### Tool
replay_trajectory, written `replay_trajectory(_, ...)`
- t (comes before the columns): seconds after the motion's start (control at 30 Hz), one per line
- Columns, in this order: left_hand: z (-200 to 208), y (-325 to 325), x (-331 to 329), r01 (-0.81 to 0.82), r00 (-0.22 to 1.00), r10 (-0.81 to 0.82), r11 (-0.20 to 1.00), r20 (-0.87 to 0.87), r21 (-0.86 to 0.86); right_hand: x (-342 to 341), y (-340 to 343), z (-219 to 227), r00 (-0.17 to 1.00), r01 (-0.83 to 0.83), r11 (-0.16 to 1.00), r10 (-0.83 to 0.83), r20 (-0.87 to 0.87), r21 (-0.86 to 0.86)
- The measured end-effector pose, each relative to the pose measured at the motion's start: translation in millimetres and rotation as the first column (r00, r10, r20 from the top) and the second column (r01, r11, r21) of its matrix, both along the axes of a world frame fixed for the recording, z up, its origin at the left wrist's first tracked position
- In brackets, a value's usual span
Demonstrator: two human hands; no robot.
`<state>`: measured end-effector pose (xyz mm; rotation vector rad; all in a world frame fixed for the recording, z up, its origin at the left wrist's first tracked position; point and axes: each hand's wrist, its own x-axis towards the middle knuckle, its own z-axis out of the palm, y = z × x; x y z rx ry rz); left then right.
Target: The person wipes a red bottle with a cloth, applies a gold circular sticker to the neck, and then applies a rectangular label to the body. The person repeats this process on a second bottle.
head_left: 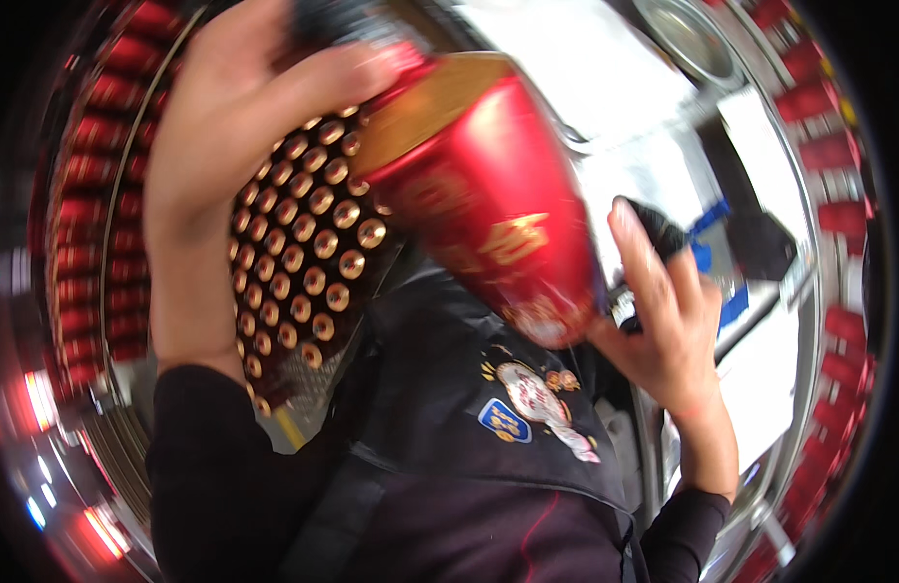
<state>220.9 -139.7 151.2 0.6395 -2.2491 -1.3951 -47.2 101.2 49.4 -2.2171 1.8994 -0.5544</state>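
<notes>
A glossy red bottle (513, 160) with a gold shoulder and gold markings is tilted in front of me, its narrower end down to the right. My left hand (241, 117) is closed around its neck at the upper left, thumb across the red collar. A blurred black thing (338, 21) shows beyond that thumb; its kind is unclear. By the bottle's lower end is my right hand (668, 330), fingers stretched and apart. Its thumb is at the bottle's edge, and I cannot tell whether it touches. Behind those fingers sits a black, crumpled-looking thing (658, 231).
Rows of round gold-rimmed tops (313, 243) stand close together below my left hand. Red bottles (85, 248) line the left side, and more red items (829, 155) line the right. White surfaces (586, 68), a round metal dish (692, 39) and blue strips (731, 306) lie beyond my right hand.
</notes>
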Motion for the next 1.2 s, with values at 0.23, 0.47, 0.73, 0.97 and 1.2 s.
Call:
replay_trajectory(0.23, -16.3, 129.8, 208.1, -0.688, 0.345, 0.939, 0.258, 0.006, -0.678, -11.6, -85.0, 8.6, 0.980, 0.011, 0.991, 0.016, 0.200, -0.131)
replay_trajectory(0.47, -159.7, 206.4, 421.8, -0.398, -0.389, 0.913, -0.045, 0.124, -0.916, -69.7, -45.5, -20.3, 0.869, 0.293, 0.953, -0.301, 0.392, 0.082)
replay_trajectory(0.73, -398.5, 268.8, 561.5, -0.557, -0.709, 0.581, -0.116, 0.399, -0.822, -69.0, -65.4, -30.1, 0.920, 0.275, 0.961, -0.265, 0.289, 0.005)
replay_trajectory(0.97, -506.5, 278.8, 573.4, -0.678, -0.703, 0.475, -0.225, 0.529, -0.699, -96.5, -73.0, -11.5, 0.925, 0.379, 0.924, -0.377, -0.058, 0.046)
replay_trajectory(1.2, -568.1, 279.3, 595.0, -0.739, -0.661, 0.508, -0.316, 0.552, -0.594, -117.7, -50.1, 7.6, 0.820, 0.495, 0.868, -0.452, -0.351, 0.037)
